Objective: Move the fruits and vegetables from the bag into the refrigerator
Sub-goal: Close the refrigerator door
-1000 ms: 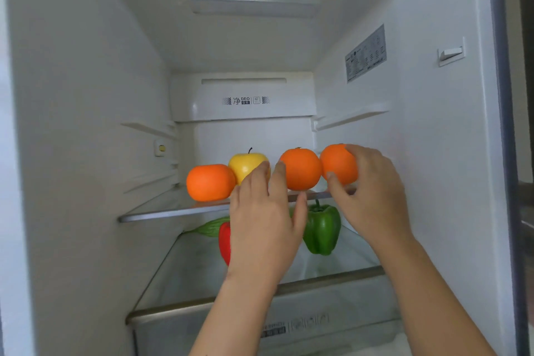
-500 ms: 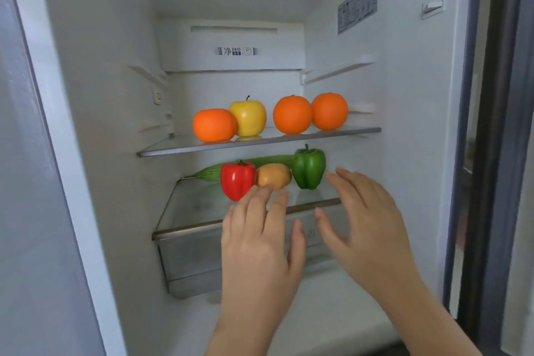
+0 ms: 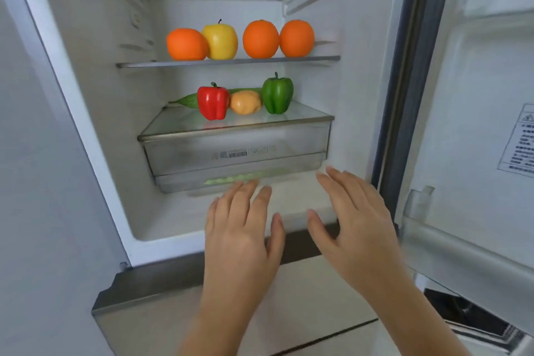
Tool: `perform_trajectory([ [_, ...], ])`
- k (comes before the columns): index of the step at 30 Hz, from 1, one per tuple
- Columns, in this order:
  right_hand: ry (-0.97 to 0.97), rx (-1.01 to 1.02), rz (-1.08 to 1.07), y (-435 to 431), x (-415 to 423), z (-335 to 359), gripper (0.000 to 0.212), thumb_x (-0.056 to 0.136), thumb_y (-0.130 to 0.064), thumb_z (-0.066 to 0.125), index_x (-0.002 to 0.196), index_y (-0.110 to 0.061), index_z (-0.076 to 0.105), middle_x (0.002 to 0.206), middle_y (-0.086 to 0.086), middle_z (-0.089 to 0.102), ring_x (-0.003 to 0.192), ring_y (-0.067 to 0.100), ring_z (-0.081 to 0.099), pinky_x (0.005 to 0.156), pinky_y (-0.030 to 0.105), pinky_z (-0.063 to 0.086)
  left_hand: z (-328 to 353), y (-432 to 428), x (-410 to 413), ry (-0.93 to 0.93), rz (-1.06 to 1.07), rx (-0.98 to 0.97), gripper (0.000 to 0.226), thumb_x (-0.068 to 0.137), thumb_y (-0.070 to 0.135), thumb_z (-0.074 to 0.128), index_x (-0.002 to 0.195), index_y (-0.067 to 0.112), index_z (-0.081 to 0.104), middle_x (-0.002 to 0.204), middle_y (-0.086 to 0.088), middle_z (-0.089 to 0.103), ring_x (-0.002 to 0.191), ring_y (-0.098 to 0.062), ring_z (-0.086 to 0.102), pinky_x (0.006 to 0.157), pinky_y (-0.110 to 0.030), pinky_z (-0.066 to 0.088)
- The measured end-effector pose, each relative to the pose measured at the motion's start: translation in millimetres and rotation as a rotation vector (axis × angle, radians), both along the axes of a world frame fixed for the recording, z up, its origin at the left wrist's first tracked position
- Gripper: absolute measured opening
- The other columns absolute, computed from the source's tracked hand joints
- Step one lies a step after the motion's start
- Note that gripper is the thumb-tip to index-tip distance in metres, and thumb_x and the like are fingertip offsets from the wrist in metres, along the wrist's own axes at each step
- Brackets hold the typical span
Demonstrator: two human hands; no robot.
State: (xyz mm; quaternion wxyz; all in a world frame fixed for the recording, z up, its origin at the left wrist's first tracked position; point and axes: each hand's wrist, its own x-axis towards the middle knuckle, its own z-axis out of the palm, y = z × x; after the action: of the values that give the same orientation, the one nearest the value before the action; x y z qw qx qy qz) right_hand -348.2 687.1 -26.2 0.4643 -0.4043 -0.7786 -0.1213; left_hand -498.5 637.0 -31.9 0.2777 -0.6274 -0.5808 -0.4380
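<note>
Two hands empty, fingers straight: L hand (image 3: 242, 240), R hand (image 3: 358, 228), both below upper shelf (image 3: 231, 61). Risk: orange (image 3: 296, 37) at shelf's right end rolls off if door (image 3: 476, 95) slams.

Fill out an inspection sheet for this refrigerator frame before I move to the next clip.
Surface: upper glass shelf and lower glass shelf, both loaded.
Job's things: left orange, yellow apple, middle orange, right orange on the upper; cucumber, red bell pepper, potato, green bell pepper on the lower; bag not in view.
Clutter: nothing seen.
Grippers: left hand and right hand open, holding nothing, below the crisper drawer in view.
Cables: nothing seen.
Surroundings: refrigerator door open at right.
</note>
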Motion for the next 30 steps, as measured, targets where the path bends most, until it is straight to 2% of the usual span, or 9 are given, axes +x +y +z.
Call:
perform_trajectory([
  [8,-0.044,-0.054,0.147,-54.0,77.5,-39.5,0.046,0.084,-0.034,0.047,0.119,-0.006,0.057,0.121,0.012,0.060,0.111,0.030,0.055,0.091,0.050,0.046,-51.5,-75.6,89.7,-0.051,0.165,-0.167,0.038,0.084,0.026,0.046,0.111,0.006,0.062,0.115,-0.012,0.063,0.111,-0.029,0.054,0.091,-0.046,0.046],
  [17,-0.014,-0.110,0.217,-121.1,123.5,-44.7,0.047,0.082,-0.036,0.046,0.117,-0.006,0.057,0.118,0.011,0.061,0.109,0.028,0.055,0.090,0.043,0.047,-52.6,-153.8,141.7,-0.051,0.259,-0.242,0.038,0.084,0.028,0.044,0.110,0.008,0.062,0.113,-0.010,0.064,0.108,-0.030,0.057,0.090,-0.045,0.046],
  [25,-0.038,-0.218,0.134,-197.4,177.8,-54.0,0.051,0.083,-0.038,0.043,0.122,-0.008,0.053,0.122,0.010,0.059,0.112,0.031,0.054,0.090,0.054,0.046,-57.7,-221.1,186.2,-0.128,0.128,-0.249,0.039,0.083,0.030,0.044,0.113,0.011,0.060,0.114,-0.007,0.063,0.109,-0.026,0.056,0.092,-0.042,0.044],
  [30,-0.091,-0.231,0.083,-243.0,211.5,-52.7,0.051,0.083,-0.038,0.042,0.122,-0.007,0.053,0.123,0.011,0.058,0.115,0.031,0.053,0.094,0.051,0.045,-68.6,-259.3,221.5,-0.158,0.049,-0.241,0.038,0.084,0.029,0.045,0.113,0.011,0.062,0.114,-0.006,0.064,0.108,-0.025,0.057,0.091,-0.039,0.044],
])
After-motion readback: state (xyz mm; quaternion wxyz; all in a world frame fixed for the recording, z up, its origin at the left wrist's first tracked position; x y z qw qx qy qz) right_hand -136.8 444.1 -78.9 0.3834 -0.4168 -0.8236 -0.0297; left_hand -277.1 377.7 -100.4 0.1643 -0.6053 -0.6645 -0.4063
